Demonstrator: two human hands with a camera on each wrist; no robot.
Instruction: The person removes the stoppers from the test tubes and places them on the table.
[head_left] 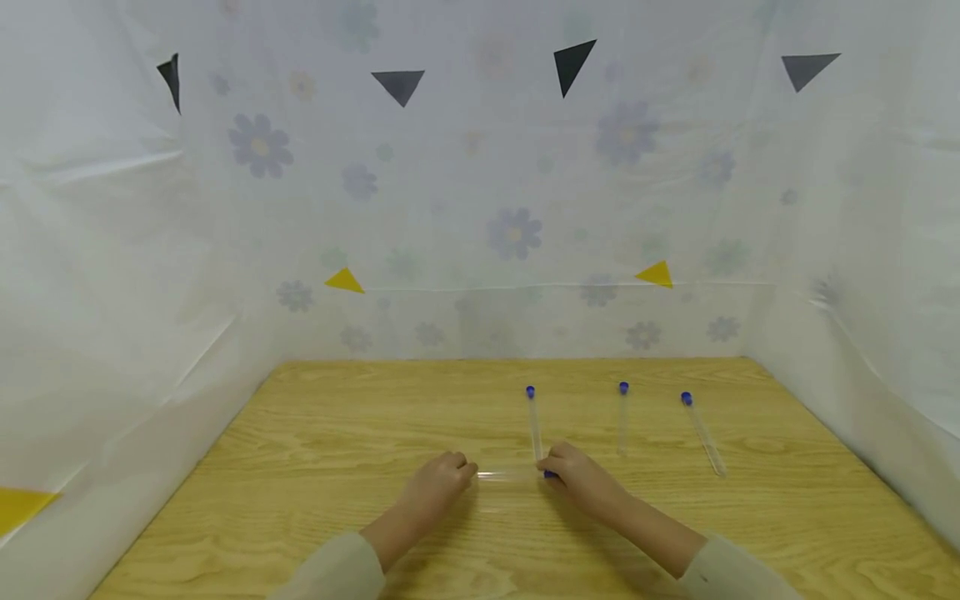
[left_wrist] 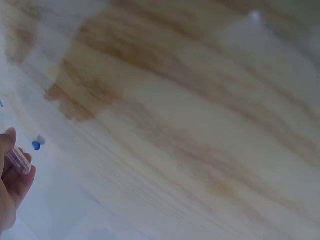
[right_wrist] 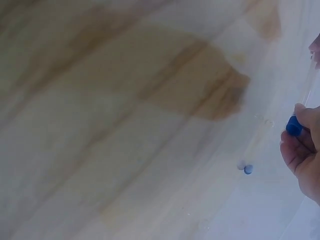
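Note:
A clear test tube point(head_left: 506, 476) with a blue cap point(right_wrist: 294, 126) lies level between the two hands, low over the wooden table point(head_left: 337, 433). My left hand point(head_left: 442, 482) pinches its uncapped end; the left wrist view shows that rounded tip poking out past the fingers point(left_wrist: 27, 186). At the other end, my right hand point(head_left: 588, 483) grips the tube by its blue cap between thumb and fingers. Just beyond the right fingertips, another capped tube point(head_left: 535, 425) lies on the table, its cap pointing away from me.
Two more blue-capped tubes lie to the right, one straight point(head_left: 623, 425) and one slanted point(head_left: 707, 437). White sheeting point(head_left: 465, 325) with flower prints rises at the table's back edge. Plain white sheets point(head_left: 135, 350) stand along both sides.

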